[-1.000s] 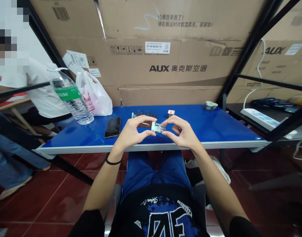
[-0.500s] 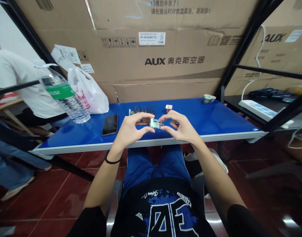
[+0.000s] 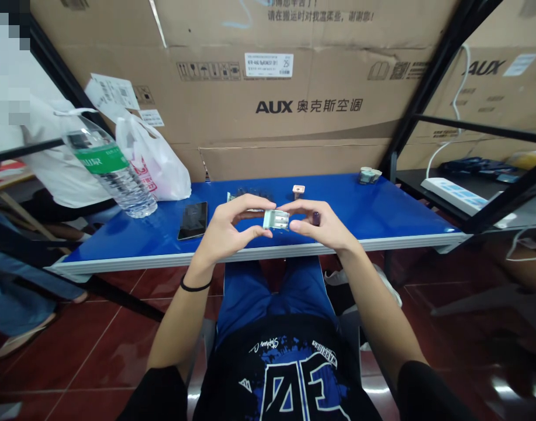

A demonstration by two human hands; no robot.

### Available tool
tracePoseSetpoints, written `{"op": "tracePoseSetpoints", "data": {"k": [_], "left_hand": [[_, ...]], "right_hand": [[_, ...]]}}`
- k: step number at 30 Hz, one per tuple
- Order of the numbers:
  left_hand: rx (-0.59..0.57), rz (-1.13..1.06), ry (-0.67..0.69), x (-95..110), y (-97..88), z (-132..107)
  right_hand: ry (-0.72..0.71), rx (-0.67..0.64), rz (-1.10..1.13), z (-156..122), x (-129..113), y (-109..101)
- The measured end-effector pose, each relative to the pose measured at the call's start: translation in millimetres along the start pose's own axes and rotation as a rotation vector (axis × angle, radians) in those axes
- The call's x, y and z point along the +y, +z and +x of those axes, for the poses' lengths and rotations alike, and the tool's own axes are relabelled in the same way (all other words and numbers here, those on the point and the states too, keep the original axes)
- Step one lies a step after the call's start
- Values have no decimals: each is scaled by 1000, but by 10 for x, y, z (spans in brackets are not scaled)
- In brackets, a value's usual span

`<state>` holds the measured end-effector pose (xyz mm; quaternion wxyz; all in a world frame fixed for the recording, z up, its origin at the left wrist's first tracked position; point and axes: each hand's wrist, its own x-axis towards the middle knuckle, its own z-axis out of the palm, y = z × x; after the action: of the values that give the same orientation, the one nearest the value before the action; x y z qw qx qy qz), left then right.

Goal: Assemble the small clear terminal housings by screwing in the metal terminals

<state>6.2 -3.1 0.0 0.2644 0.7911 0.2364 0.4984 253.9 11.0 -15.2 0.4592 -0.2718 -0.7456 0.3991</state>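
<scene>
Between my two hands, above the front of the blue table [image 3: 408, 219], is a small pale green pencil sharpener [image 3: 270, 219] with two silvery plates facing me. My left hand [image 3: 232, 225] pinches its green end between thumb and fingers. At the silvery end, the thumb and forefinger of my right hand [image 3: 322, 225] close on its edge. A small dark purple piece [image 3: 315, 218] shows among my right fingers; whether they grip it is unclear. Behind my hands stands a small pink piece [image 3: 298, 191] with a dark lower part. Dark see-through pieces [image 3: 252, 193] lie partly hidden behind my left hand.
A phone [image 3: 192, 220] lies left of my hands, near a tilted water bottle [image 3: 112, 169] and a white plastic bag [image 3: 151, 161]. Small rounded pieces [image 3: 369, 175] sit at the back right. Large cardboard boxes [image 3: 224, 128] stand behind. A person [image 3: 44, 158] is at far left.
The sharpener has turned so its two silvery plates face me. My right fingers have shifted left along its top edge, and the dark purple piece now shows among them.
</scene>
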Motion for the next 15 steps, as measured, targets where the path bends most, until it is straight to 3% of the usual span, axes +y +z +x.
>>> {"op": "tracePoseSetpoints", "data": {"k": [7,15], "left_hand": [[-11,22,126,8,-6,2],[38,90,148,-15,21,-11]], "right_hand": [[151,-90,213,3,95,34],[150,11,265,19,147,115]]}}
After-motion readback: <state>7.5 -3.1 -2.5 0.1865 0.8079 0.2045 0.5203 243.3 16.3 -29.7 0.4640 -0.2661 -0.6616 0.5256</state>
